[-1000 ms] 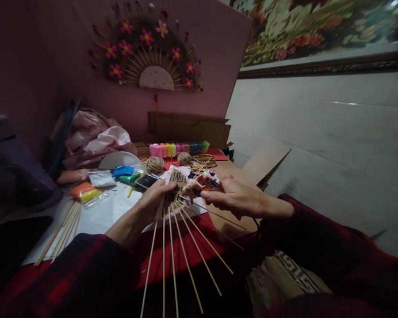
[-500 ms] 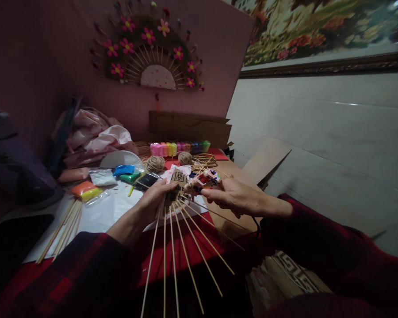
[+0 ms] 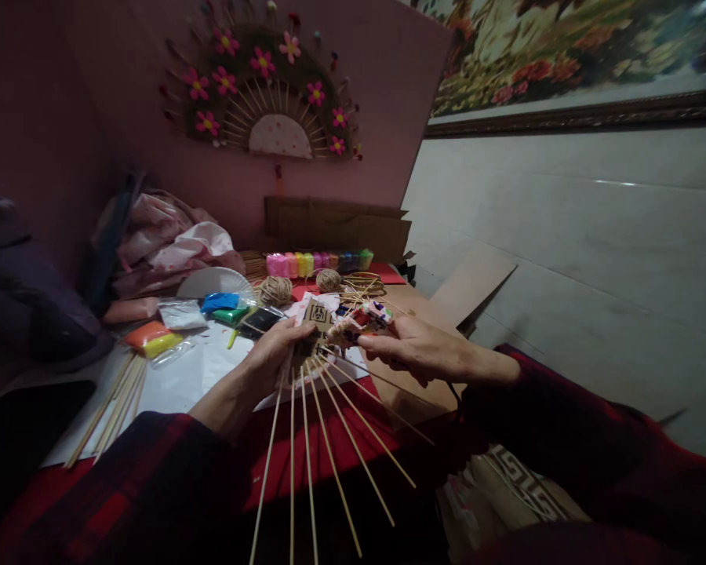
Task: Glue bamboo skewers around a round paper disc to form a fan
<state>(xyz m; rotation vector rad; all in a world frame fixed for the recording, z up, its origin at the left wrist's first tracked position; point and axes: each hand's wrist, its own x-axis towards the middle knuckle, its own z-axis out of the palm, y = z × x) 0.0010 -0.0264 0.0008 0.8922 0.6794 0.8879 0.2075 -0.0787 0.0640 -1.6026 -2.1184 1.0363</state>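
My left hand (image 3: pixel 274 353) is closed on the edge of a small cardboard piece (image 3: pixel 318 318) with dark print, its thumb lying on top. From the cardboard's lower edge several thin bamboo sticks (image 3: pixel 332 459) fan out towards me. My right hand (image 3: pixel 420 349) is wrapped round a multicoloured, patterned glue gun (image 3: pixel 365 320), partly hidden by the fingers. Its tip is close to the cardboard's right side, near the stick ends; contact cannot be made out. A dark cord hangs below the right wrist.
Clay packets (image 3: pixel 153 337), loose sticks (image 3: pixel 114 404) and white paper (image 3: pixel 197 365) lie left. Behind are twine balls (image 3: pixel 276 290), a colourful clay pack (image 3: pixel 318 263) and a paper plate (image 3: pixel 215 282). A flowered fan (image 3: pixel 279 135) hangs on the pink wall. Brown cardboard (image 3: pixel 412 392) lies right.
The glue gun's tip has shifted very slightly near the cardboard. The left hand, cardboard and sticks look practically the same.
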